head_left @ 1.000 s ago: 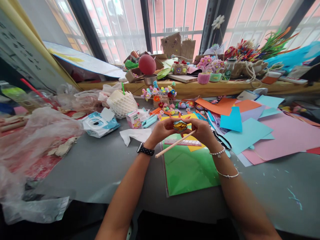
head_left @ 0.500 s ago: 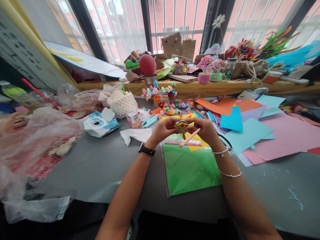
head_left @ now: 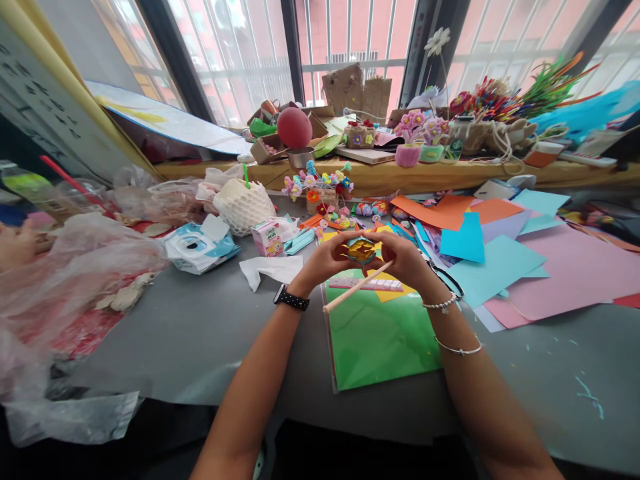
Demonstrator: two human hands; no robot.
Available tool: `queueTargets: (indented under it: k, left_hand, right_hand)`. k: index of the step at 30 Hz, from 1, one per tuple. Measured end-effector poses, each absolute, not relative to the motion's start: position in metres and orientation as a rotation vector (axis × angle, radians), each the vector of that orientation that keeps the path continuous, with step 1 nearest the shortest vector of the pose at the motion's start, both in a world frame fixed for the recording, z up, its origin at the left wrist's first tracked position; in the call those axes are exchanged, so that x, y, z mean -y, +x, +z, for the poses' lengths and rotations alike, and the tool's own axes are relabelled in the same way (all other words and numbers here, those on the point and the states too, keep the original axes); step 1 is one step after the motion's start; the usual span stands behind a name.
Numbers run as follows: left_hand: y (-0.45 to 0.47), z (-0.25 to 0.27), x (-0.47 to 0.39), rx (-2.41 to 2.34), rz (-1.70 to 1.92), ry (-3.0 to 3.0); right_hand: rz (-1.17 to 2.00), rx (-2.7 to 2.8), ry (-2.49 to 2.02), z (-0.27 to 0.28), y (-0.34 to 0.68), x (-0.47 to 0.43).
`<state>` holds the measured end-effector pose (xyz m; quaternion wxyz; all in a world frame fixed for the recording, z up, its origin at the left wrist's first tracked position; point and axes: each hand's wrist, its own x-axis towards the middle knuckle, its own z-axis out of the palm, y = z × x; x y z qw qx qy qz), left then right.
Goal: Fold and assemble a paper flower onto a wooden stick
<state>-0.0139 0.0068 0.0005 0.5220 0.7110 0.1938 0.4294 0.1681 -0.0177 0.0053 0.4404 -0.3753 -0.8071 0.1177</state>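
Note:
Between the fingertips of both hands is a small folded paper flower (head_left: 361, 251), yellow inside with a light blue outer side. My left hand (head_left: 327, 261) is closed on its left edge. From the right, my right hand (head_left: 406, 259) grips the same paper flower and also holds a thin pale stick (head_left: 356, 288), which slants down to the left. Beneath the hands lie a pink ruler (head_left: 367, 284), some yellow paper (head_left: 393, 293) and a glossy green pack of paper (head_left: 385, 340). The fingers partly cover the flower's sides.
Coloured paper sheets (head_left: 495, 263) spread to the right. A wipes pack (head_left: 200, 245), a small pink box (head_left: 269, 238) and a white tissue (head_left: 271, 270) lie left. Plastic bags (head_left: 85, 267) cover the far left, near another person's hand (head_left: 17, 243). Pipe-cleaner flowers (head_left: 320, 181) stand behind.
The stick has swung so its free end points farther left and lower. The paper flower has turned, showing more of its yellow inside. Both hands stay around it.

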Motion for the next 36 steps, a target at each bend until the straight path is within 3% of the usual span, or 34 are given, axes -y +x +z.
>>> queueTargets:
  k: [36]
  left_hand:
    - [-0.0134, 0.0045, -0.0053, -0.448, 1.069, 1.664]
  right_hand:
    - [0.262, 1.910, -1.135, 0.0077, 0.1665, 0.0202]
